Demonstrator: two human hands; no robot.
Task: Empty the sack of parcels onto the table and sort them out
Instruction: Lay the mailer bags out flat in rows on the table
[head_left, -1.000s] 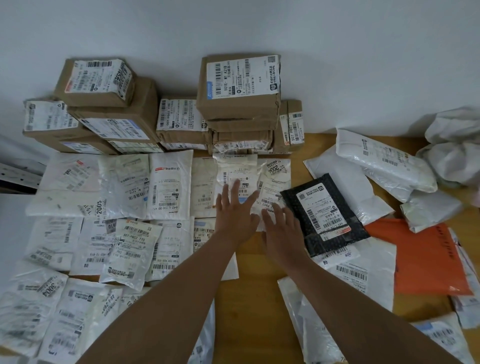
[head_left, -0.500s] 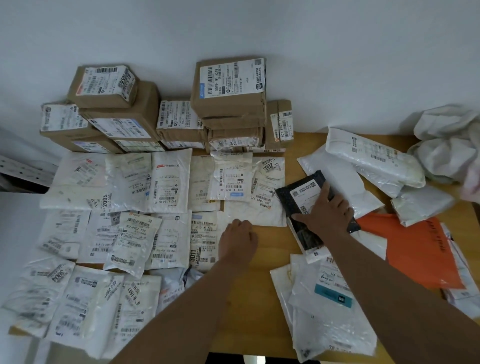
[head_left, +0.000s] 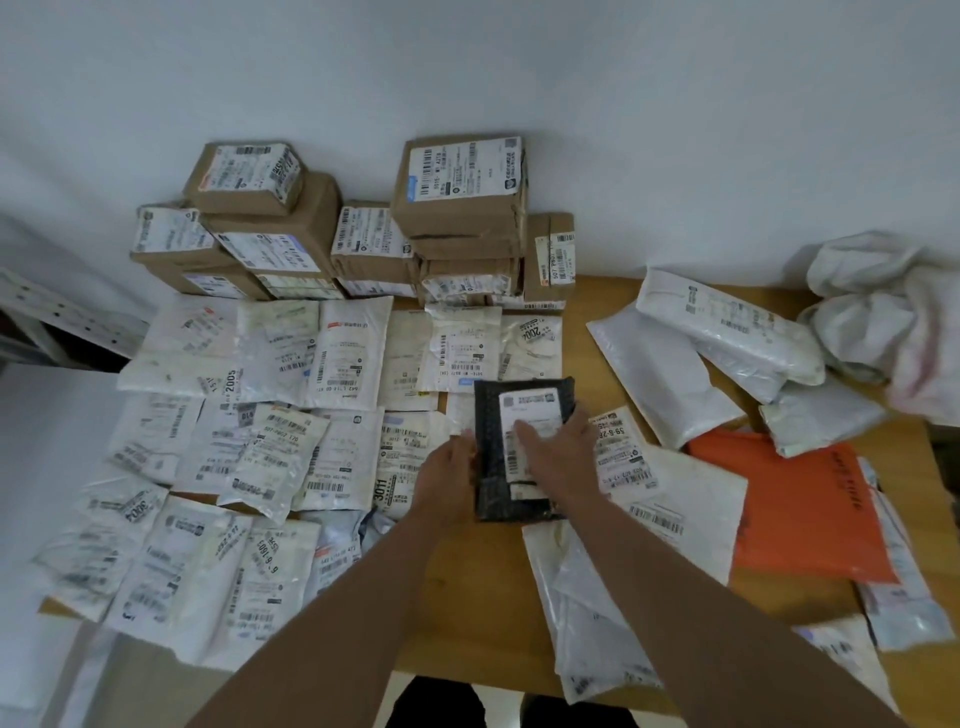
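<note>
Our left hand (head_left: 451, 470) grips the black bubble mailer's (head_left: 491, 415) left edge; our right hand (head_left: 558, 457) presses flat on its blurred white label (head_left: 530, 410), beside the "3011" bag (head_left: 400, 467).

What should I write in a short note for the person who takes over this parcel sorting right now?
Left hand holds the left edge of the black parcel; right hand lies flat on its label. Done: flat white parcels in rows at left, cardboard boxes stacked by the wall. Left: place the black parcel, then sort the loose pile at right, with the orange parcel.
</note>
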